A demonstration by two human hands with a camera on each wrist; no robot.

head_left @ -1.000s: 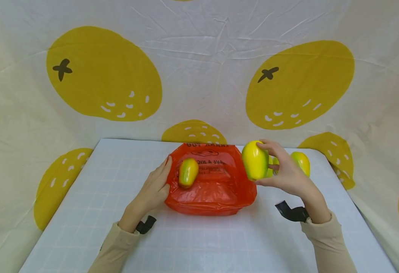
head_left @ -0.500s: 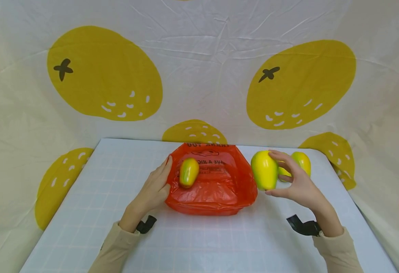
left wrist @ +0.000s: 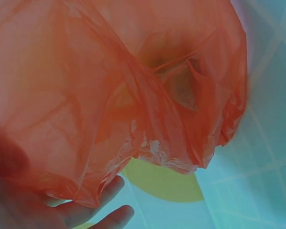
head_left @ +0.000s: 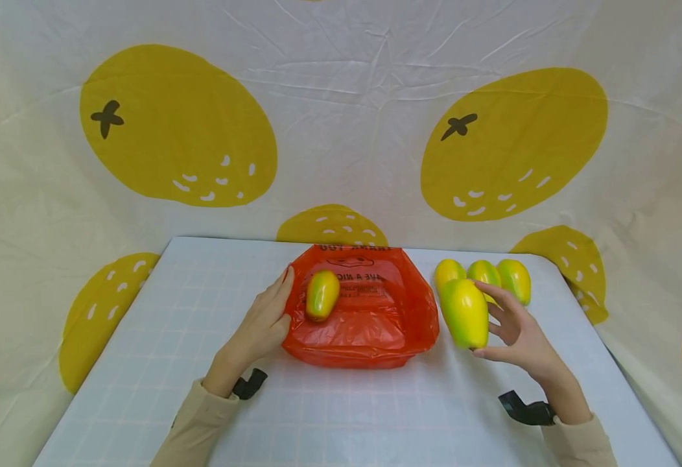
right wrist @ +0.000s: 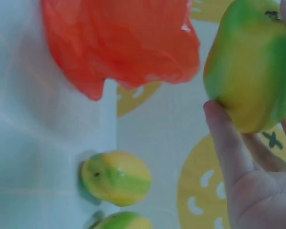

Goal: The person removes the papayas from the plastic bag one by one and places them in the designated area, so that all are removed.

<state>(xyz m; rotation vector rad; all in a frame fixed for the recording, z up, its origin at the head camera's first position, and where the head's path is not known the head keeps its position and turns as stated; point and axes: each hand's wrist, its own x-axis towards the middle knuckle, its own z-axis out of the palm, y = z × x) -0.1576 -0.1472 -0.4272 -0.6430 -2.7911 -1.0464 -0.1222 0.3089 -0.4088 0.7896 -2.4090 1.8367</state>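
My right hand pinches a glossy yellow-green mango between thumb and fingertips, right of a red plastic bag. The right wrist view shows the mango's stem end, with fingers spread around it. The bag stands with its mouth wide, and a yellow-orange mango lies at its left inside. At the bag's left rim, my left hand holds the thin plastic. Seen from the left wrist, two fingers stretch out beside the film, and a dark finger shape shows through it.
Three more mangoes sit in a row at the back right: a left one, a middle one and a right one. A white gridded cloth covers the table. Behind rises a hanging fruit-print sheet.
My right hand has moved right and toward the near side with its mango, away from the bag. The mangoes behind it now show more fully. My left hand stays at the bag.
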